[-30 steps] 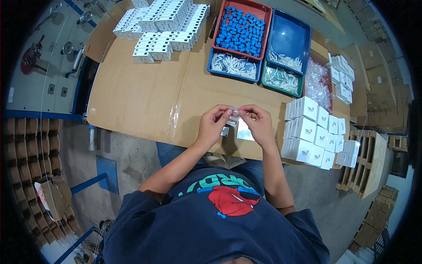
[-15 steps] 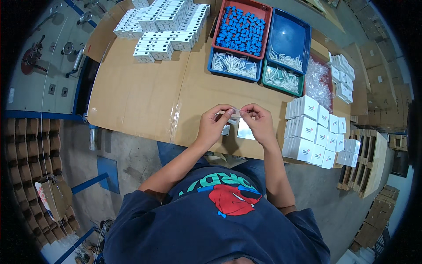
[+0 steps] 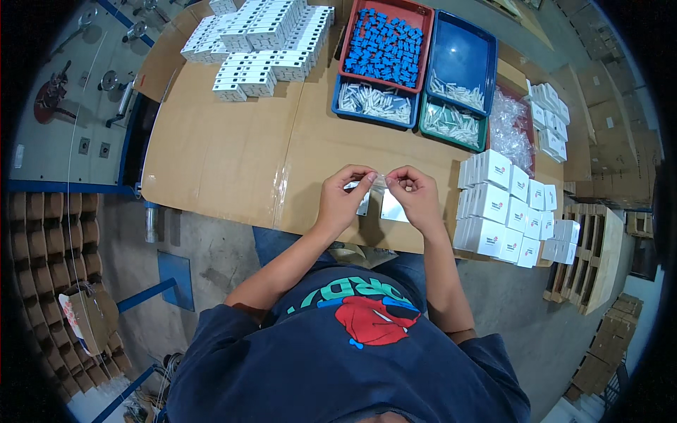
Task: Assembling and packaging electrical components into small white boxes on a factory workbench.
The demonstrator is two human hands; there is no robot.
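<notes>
My left hand (image 3: 341,197) and my right hand (image 3: 419,199) meet over the near edge of the cardboard-covered table (image 3: 226,158). Between their fingertips stretches a small piece of clear plastic, apparently a little bag (image 3: 381,181); each hand pinches one side of it. Whether anything lies inside it is too small to tell. Below my right fingers, a pale, shiny flat square (image 3: 395,210) rests on the cardboard. A second pale piece (image 3: 364,204) shows beside my left fingers, partly covered by that hand.
Beyond my hands are a red tray (image 3: 343,60) of blue parts, blue trays (image 3: 493,63) and a green tray (image 3: 484,137) with small white pieces. Clear bags (image 3: 509,127) heap beside them. White boxes (image 3: 490,204) stack at right; white units (image 3: 271,35) stand far left.
Both hands stay nearly in place, still pinching the clear plastic. The plastic between the fingertips has shifted slightly, and more of the pale piece by my left fingers shows.
</notes>
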